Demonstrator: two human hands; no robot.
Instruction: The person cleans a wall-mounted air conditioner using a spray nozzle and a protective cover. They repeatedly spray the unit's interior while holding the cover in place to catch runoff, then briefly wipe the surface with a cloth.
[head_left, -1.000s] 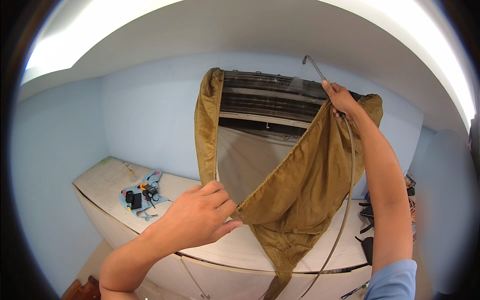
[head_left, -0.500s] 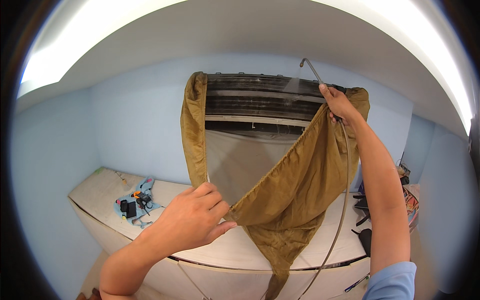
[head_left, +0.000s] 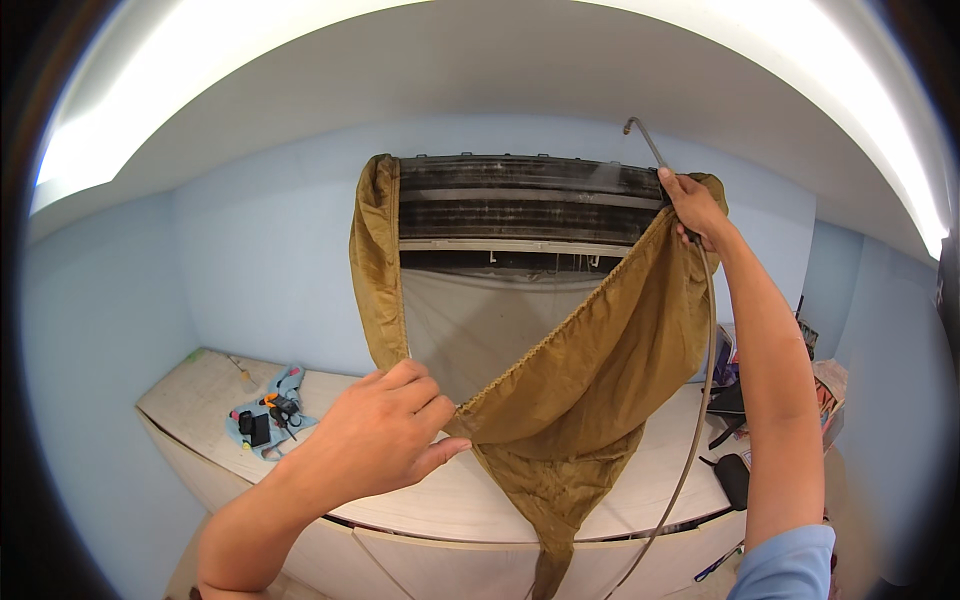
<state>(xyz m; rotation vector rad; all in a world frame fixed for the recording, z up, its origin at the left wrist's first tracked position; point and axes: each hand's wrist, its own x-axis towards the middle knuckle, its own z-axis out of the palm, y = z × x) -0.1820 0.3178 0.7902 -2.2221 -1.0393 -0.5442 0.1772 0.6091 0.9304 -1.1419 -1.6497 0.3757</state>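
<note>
A wall-mounted air conditioner [head_left: 530, 222] with its front off shows dark fins streaked with grime. Around it hangs a brown cloth cleaning cover [head_left: 590, 370], gathered along its elastic edge and tapering to a tail below. My left hand [head_left: 395, 420] is closed on the cover's front edge, pulling it toward me. High on the right, my right hand [head_left: 692, 208] grips a metal spray wand [head_left: 648, 142] with a bent tip, beside the cover's right side. A fine spray leaves the nozzle toward the upper fins. The wand's hose [head_left: 706, 370] runs down past the cover.
Below the unit runs a long pale cabinet [head_left: 480, 510]. On its left lie a blue cloth [head_left: 290, 385] and a cordless drill [head_left: 284, 408]. A black case [head_left: 733, 480] and other clutter sit at the right. The ceiling [head_left: 490, 60] is close above.
The wand and my right hand have shifted right and slightly down in view, so the spray meets the fins farther right. My left hand keeps its hold on the cover.
</note>
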